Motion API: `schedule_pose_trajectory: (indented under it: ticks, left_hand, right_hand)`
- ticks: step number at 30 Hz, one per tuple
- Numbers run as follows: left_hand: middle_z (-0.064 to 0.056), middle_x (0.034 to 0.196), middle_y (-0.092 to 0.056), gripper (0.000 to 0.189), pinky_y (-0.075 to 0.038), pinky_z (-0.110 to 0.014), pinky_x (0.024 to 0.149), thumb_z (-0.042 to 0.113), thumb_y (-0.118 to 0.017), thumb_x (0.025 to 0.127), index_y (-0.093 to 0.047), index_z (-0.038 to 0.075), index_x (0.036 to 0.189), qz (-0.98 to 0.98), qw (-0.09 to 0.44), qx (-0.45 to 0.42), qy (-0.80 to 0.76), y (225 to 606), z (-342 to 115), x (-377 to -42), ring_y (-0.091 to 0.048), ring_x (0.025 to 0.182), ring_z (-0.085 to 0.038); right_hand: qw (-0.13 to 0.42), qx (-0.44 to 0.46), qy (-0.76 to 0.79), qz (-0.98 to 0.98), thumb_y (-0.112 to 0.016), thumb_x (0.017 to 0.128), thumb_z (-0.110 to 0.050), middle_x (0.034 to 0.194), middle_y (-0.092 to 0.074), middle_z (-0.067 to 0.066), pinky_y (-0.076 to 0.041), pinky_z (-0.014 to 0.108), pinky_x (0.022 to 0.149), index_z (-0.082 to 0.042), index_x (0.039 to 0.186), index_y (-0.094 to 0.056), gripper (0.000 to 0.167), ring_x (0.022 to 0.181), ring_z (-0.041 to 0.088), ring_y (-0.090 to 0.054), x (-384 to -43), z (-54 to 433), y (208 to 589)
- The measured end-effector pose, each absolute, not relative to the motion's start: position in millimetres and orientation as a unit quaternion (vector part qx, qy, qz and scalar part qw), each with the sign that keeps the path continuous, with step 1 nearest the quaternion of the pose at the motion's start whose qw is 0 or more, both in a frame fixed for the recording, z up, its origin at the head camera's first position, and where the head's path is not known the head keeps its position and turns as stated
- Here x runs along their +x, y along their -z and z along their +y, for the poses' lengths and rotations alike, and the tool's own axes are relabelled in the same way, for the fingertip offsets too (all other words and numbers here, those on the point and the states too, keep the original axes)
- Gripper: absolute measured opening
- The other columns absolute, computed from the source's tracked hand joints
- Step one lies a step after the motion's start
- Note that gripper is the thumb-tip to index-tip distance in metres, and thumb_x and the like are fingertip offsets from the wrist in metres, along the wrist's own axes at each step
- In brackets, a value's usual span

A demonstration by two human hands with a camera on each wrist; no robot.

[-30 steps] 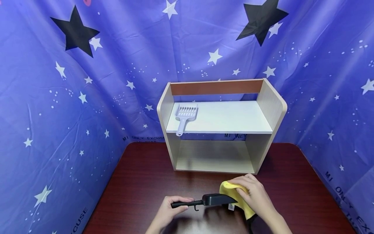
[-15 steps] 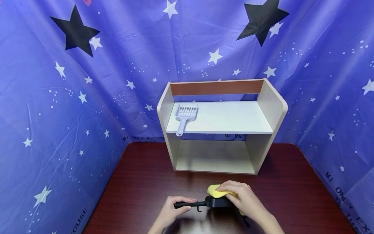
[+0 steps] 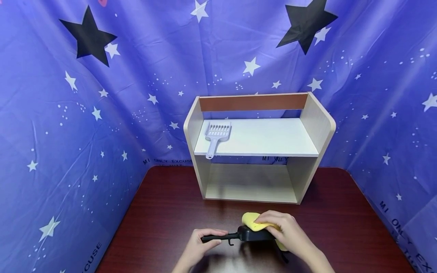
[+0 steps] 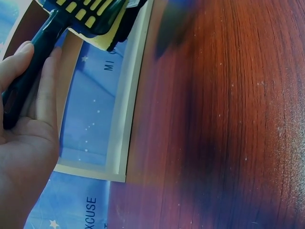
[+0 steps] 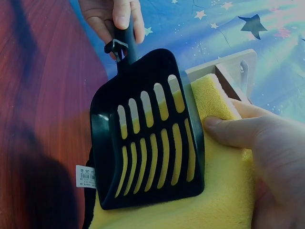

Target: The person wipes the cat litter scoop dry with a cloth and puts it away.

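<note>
A black slotted litter scoop [image 5: 143,129] is held above the table, its handle level and pointing left in the head view. My left hand [image 3: 195,247] grips that handle [image 4: 35,64] between thumb and fingers. Against the scoop's far side lies a yellow cloth [image 5: 224,181], which shows through the slots in the right wrist view. My right hand [image 3: 291,232] pinches the cloth, thumb on top, and presses it to the scoop. A dark edging and a white tag [image 5: 86,176] hang from the cloth. The right hand's fingers behind the cloth are hidden.
A two-tier wooden shelf [image 3: 269,197] stands at the back of the dark red table [image 3: 164,212]. On its upper board lies a pale lilac slotted scoop [image 3: 217,132], handle toward the front. A blue star-patterned curtain [image 3: 136,94] surrounds the table.
The right hand and cloth have moved left from the scoop's tip onto its body. The left hand has shifted only slightly and still holds the handle.
</note>
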State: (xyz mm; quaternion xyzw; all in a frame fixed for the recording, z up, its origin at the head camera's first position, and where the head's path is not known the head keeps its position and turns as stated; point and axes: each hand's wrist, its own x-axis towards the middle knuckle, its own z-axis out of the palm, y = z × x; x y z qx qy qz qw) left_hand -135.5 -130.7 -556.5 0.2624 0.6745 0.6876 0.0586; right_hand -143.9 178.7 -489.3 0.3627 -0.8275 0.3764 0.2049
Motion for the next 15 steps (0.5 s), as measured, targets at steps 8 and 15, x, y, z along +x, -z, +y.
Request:
schedule_pose_trajectory:
  ticks: [8, 15]
  left_hand:
    - [-0.027, 0.115, -0.070, 0.025, -0.058, -0.019, 0.089, 0.004, -0.070, 0.089, -0.071, -0.008, 0.111, 0.679, 0.066, 0.248, -0.688, 555.8, -134.5, -135.7, -0.069, 0.111, -0.013]
    - [-0.027, 0.116, -0.070, 0.026, -0.058, -0.020, 0.089, 0.005, -0.070, 0.089, -0.070, -0.009, 0.111, 0.680, 0.068, 0.241, -0.689, 555.6, -137.3, -136.0, -0.069, 0.110, -0.011]
  right_hand:
    - [0.205, 0.350, -0.382, -0.830, -0.078, 0.069, 0.013, 0.103, -0.074, -0.007, -0.047, 0.002, 0.086, -0.023, 0.106, -0.075, 0.051, 0.095, 0.006, -0.069, -143.8, 184.6, 493.0]
    - [0.199, 0.332, -0.385, -0.838, -0.078, 0.071, 0.010, 0.103, -0.075, -0.005, -0.047, 0.002, 0.085, -0.025, 0.106, -0.074, 0.049, 0.095, 0.003, -0.069, -143.0, 187.8, 495.2]
